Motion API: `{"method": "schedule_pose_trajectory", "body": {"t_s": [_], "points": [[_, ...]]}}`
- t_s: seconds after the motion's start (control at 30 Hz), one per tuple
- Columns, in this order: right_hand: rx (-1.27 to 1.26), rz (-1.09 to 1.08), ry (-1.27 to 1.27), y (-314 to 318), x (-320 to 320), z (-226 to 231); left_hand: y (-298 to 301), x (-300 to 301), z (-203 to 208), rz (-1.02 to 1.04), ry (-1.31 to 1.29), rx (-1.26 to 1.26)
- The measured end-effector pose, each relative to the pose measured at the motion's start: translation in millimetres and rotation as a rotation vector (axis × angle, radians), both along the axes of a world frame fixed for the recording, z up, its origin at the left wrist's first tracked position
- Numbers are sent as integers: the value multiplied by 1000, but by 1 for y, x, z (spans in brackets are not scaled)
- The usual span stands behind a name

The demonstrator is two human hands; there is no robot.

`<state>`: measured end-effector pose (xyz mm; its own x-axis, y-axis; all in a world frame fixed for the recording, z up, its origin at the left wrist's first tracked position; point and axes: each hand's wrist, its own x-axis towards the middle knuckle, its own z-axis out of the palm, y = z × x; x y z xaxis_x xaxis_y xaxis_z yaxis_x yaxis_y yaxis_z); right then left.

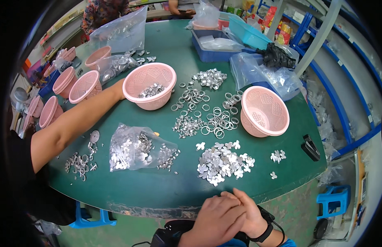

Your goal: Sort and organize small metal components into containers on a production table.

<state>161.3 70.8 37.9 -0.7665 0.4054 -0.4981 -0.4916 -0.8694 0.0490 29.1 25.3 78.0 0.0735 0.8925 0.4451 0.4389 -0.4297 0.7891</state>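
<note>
My left hand (217, 218) lies across my right hand (252, 212) at the table's front edge, its fingers folded over the right palm. The right hand has a dark band at the wrist. Its visible digits stretch forward, while the rest are covered; no object shows in either hand. Just beyond them on the green table is a pile of flat silver flower-shaped metal pieces (224, 164). A few more such pieces (277, 155) lie to the right. Behind the pile are silver rings (219, 122), small metal bits (187, 125) and wider ring bands (211, 78).
A co-worker's arm (79, 111) reaches from the left to a pink basket (152, 103) holding metal pieces. Another pink basket (265, 127) stands right, near a black stapler (310, 148). A clear bag of parts (133, 152) lies left of centre. Blue shelving (339, 111) borders the right side.
</note>
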Motion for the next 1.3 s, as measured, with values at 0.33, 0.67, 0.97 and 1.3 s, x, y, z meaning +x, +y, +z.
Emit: {"method": "schedule_pose_trajectory", "body": {"t_s": [0.33, 0.67, 0.97, 1.3], "points": [[33, -77, -18, 12, -5, 10, -3, -44, -11, 353, 201, -75], [503, 228, -187, 71, -148, 55, 1, -110, 3, 668, 576, -220], [876, 366, -365, 67, -176, 69, -8, -115, -2, 575, 549, -126], [2183, 279, -1231, 80, -6, 16, -25, -47, -39, 256, 250, -159]]}}
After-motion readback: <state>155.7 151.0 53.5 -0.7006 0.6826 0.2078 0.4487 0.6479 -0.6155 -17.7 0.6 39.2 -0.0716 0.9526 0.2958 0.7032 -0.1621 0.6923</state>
